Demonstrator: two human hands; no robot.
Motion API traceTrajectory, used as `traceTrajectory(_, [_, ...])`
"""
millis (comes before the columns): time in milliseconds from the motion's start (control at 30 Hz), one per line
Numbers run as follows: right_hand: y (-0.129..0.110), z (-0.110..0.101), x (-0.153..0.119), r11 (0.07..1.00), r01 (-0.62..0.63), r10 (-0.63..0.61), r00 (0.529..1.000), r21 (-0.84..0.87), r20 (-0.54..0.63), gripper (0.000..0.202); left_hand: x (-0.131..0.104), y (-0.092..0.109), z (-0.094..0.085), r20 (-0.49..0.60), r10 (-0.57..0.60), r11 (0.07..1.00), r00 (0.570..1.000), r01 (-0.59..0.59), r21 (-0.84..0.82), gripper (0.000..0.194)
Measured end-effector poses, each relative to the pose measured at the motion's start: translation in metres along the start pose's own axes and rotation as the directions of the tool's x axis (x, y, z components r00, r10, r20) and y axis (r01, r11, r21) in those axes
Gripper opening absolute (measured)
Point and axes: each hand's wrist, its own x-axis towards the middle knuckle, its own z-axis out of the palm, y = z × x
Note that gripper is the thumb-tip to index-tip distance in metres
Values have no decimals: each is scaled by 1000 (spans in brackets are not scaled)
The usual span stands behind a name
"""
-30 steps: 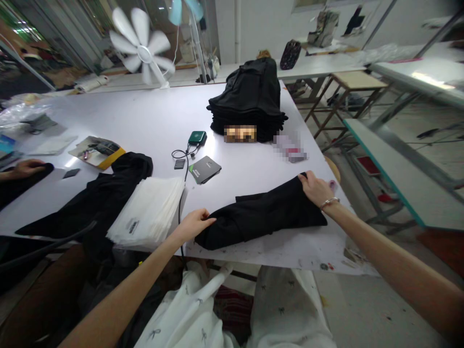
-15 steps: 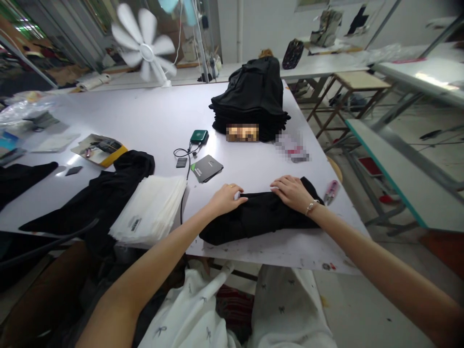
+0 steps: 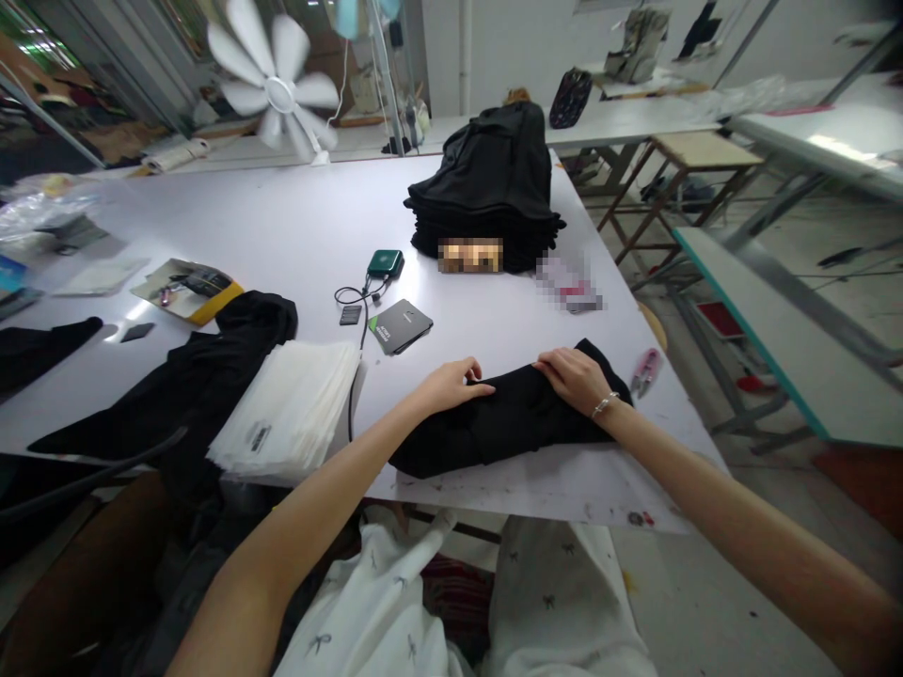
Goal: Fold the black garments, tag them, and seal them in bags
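Note:
A folded black garment (image 3: 494, 428) lies along the near edge of the white table, in front of me. My left hand (image 3: 457, 384) is curled over its far edge, thumb and fingers pinching the cloth left of the middle. Farther right, my right hand (image 3: 575, 378) has its fingers bent round the same far edge, with the palm resting on the fabric. Both hands hide part of that edge. Just beyond the garment's right end sit pink-handled thread snips (image 3: 644, 372).
A pile of black garments (image 3: 494, 160) stands at the back. Left of me are a stack of white bags (image 3: 286, 409) and loose black cloth (image 3: 169, 376). Grey cards (image 3: 401, 326), a green device (image 3: 385, 264) with a cable and a white fan (image 3: 280, 94) are also on the table.
Both hands have shifted slightly right along the garment's far edge. The cloth between them has moved a little, and the white spot by my left fingertips no longer shows.

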Motion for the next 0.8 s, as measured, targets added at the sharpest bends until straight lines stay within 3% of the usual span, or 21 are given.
traceTrajectory(133, [3,-3,2,999,34,-33,999,-36,24,16,0,0,-3,41,-52,998,998,51,34,44])
traceTrajectory(300, [7,-6,10,995,88,-85,994,-45,71,20,2,4,-3,61,6,986,998,-16,164,30])
traceTrajectory(400, [5,-5,14,991,112,-106,990,-67,98,24,5,9,-2,38,29,994,999,-33,106,26])
traceTrajectory(500, [2,-3,16,993,97,-88,989,-71,121,27,11,14,-1,46,2,1000,999,-2,10,38])
traceTrajectory(567, [6,-4,18,993,97,-85,982,-64,169,30,15,17,1,52,-32,999,998,32,-2,36])
traceTrajectory(700, [33,-9,21,986,156,-128,937,-62,326,38,18,21,3,27,-94,995,995,94,-30,25])
traceTrajectory(800, [60,-14,22,980,150,-92,923,-130,373,43,13,21,3,14,-121,993,993,121,-15,26])
